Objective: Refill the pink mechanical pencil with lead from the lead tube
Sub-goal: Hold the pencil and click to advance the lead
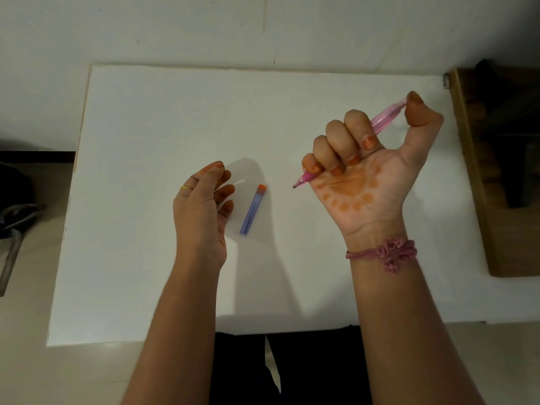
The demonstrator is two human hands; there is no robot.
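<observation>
My right hand (pixel 368 168) is raised above the white table (pixel 146 127), palm toward me, fingers wrapped around the pink mechanical pencil (pixel 385 119). The pencil's tip points down-left and my thumb presses on its top end. A blue lead tube (pixel 252 209) with an orange cap lies flat on the table between my hands. My left hand (pixel 201 206) hovers just left of the tube with fingers loosely curled and apart, holding nothing.
A wooden piece of furniture (pixel 502 176) stands at the table's right edge. Dark objects (pixel 14 206) sit on the floor at the left. The white wall (pixel 263 27) runs behind the table. My dark-clothed lap (pixel 292 366) is below the near edge.
</observation>
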